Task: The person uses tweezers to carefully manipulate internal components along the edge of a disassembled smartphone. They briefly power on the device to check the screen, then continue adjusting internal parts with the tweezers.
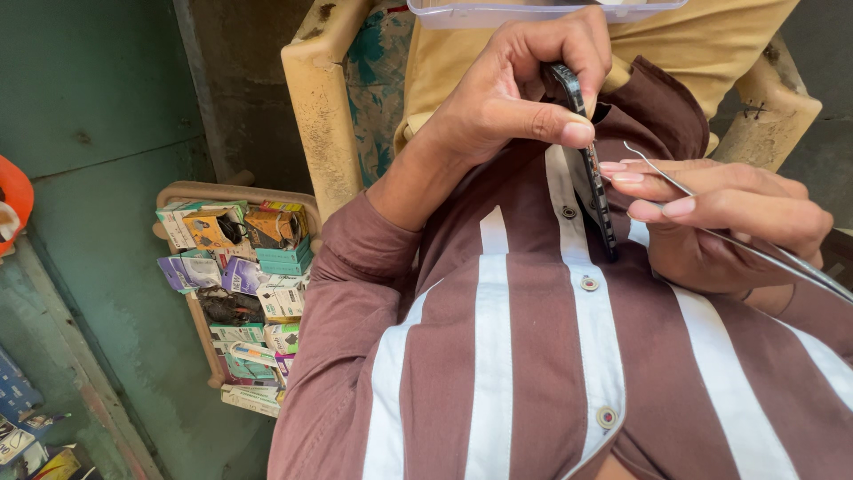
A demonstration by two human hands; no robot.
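The left hand [498,107] pinches a thin, dark phone [588,151] edge-on, above the striped shirt [533,356]. The right hand [720,222], just beside that grip, pinches slim metal tweezers [711,209].

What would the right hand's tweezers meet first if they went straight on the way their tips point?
The right hand points its tweezers up and left. First in line looks like the left hand's thumb, just above the phone edge; depth is unclear.

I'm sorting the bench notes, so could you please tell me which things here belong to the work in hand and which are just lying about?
In hand:
- phone, held edge-on by left hand
- metal tweezers in right hand

Lying about:
- tray of small boxes
- clear plastic case
- plastic chair
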